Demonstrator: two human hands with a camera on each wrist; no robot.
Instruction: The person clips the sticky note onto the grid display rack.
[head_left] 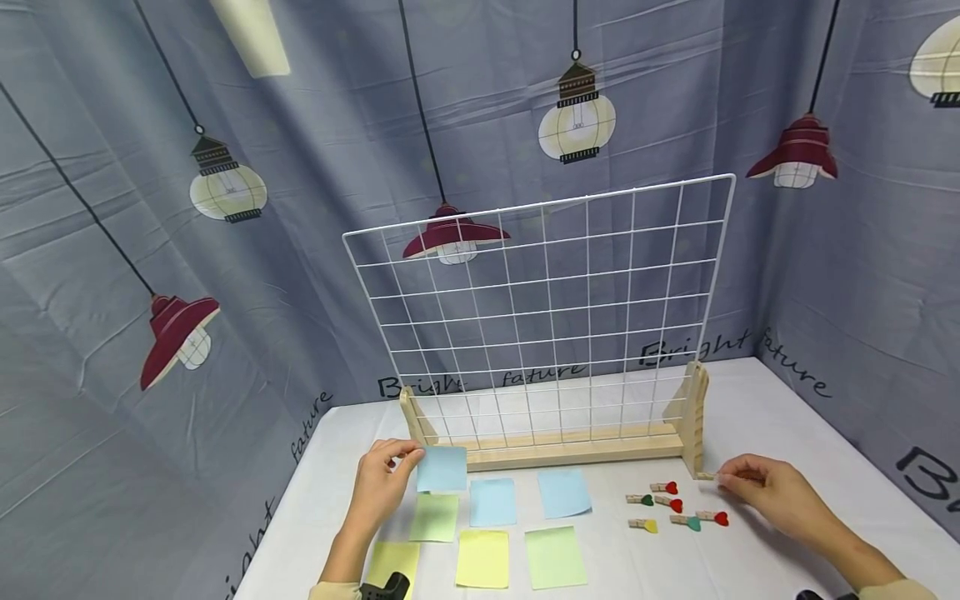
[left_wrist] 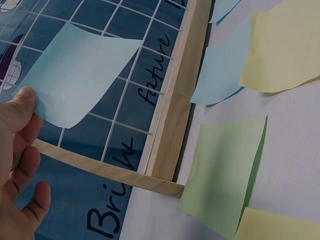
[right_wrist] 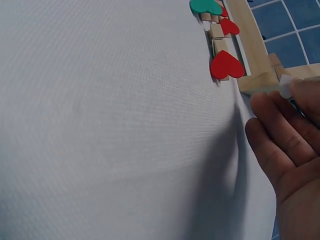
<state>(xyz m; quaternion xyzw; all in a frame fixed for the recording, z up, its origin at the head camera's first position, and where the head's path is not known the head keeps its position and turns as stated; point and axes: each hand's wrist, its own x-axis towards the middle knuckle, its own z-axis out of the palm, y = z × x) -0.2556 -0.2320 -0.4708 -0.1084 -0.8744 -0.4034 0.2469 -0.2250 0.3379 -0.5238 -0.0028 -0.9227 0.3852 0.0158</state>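
Observation:
My left hand (head_left: 377,490) pinches a light blue sticky note (head_left: 442,469) by its edge between thumb and fingers. In the left wrist view that note (left_wrist: 82,72) is lifted in front of the white wire grid. On the right, my right hand (head_left: 776,498) pinches a small wooden clothespin (head_left: 705,476) near the foot of the grid stand. Its pale end (right_wrist: 286,86) shows at the fingertips in the right wrist view; the thumb and fingers hide the rest. Several small clothespins with coloured hearts, such as a red-heart clothespin (head_left: 712,517), lie left of that hand.
A white wire grid (head_left: 551,317) stands upright in a wooden base (head_left: 570,450). Before it lie two blue notes (head_left: 492,502), green notes (head_left: 556,557) and yellow notes (head_left: 482,559) on the white tablecloth (head_left: 300,533). A lamp-patterned curtain (head_left: 315,167) hangs behind.

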